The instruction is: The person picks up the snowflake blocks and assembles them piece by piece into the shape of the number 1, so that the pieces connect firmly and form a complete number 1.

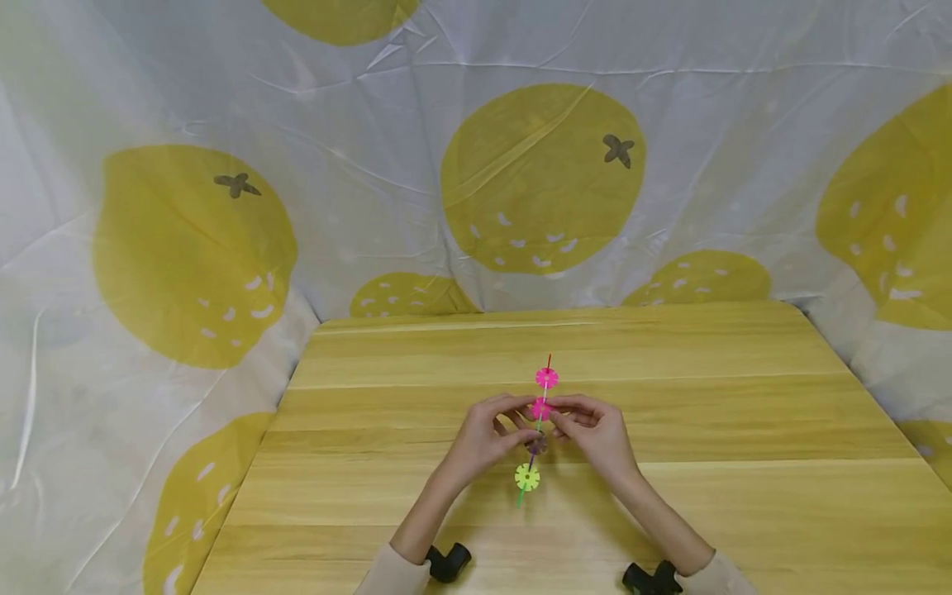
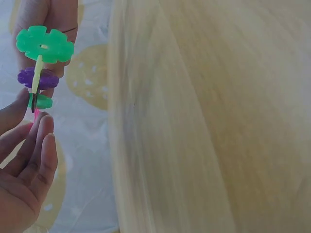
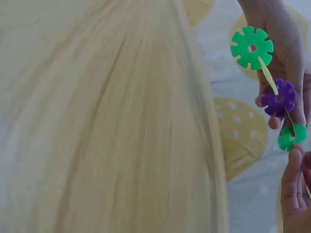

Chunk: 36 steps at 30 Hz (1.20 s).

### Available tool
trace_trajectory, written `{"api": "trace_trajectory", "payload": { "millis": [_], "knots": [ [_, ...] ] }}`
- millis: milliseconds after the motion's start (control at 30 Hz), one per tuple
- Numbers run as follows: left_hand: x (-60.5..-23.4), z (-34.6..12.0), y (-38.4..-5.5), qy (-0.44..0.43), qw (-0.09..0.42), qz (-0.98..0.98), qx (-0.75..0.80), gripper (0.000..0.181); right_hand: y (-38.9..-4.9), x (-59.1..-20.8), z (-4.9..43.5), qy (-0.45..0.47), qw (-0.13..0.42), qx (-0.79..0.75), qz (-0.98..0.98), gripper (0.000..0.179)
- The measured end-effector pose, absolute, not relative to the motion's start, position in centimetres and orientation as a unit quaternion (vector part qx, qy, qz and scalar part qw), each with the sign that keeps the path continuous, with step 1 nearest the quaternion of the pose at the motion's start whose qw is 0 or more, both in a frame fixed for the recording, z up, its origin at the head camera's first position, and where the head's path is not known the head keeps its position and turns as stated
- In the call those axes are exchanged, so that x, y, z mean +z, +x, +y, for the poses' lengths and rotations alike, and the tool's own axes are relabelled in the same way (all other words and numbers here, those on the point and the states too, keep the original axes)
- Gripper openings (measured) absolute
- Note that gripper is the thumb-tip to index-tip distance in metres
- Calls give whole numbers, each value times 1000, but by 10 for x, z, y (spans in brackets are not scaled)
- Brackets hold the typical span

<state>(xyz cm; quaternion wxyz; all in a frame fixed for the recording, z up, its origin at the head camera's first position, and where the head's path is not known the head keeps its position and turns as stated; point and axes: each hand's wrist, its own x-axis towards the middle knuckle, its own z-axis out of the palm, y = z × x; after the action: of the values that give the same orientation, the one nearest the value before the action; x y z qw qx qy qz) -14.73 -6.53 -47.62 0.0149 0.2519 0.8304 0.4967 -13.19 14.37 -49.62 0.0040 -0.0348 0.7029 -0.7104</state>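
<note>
A chain of notched plastic discs joined by thin sticks stretches between my two hands above the table in the head view. From far to near it shows a pink disc [image 1: 546, 378], a second pink disc [image 1: 540, 408], a purple disc [image 1: 536, 445] and a yellow disc [image 1: 527, 477]. My left hand [image 1: 479, 435] pinches the middle of the chain, with its thumb by the purple disc. My right hand [image 1: 598, 434] pinches it at the second pink disc. In the wrist views, green discs [image 3: 252, 48] and a purple disc [image 2: 38, 78] show; fingers hide part of the chain.
A wooden table [image 1: 357, 463] lies beneath the hands. Behind it hangs a pale cloth [image 1: 372, 207] printed with yellow fruit. Black fittings [image 1: 449, 564] sit at both wrists by the sleeves.
</note>
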Motion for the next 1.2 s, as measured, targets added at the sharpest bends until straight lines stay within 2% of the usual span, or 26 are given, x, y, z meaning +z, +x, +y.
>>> {"api": "trace_trajectory", "payload": {
  "millis": [467,733,1033,1200],
  "knots": [
    [-480,-61,-150,203,100,798,559,43,-133,-500,147,-54,52,-680,729,37],
    [-484,-60,-154,203,96,804,550,41,-136,-505,150,-92,94,-662,738,52],
    [-487,-57,-164,201,111,811,537,50,-148,-513,153,-105,86,-629,766,50],
    [-490,-52,-171,189,129,814,533,50,-158,-514,154,-95,87,-620,774,49]
  ]
}}
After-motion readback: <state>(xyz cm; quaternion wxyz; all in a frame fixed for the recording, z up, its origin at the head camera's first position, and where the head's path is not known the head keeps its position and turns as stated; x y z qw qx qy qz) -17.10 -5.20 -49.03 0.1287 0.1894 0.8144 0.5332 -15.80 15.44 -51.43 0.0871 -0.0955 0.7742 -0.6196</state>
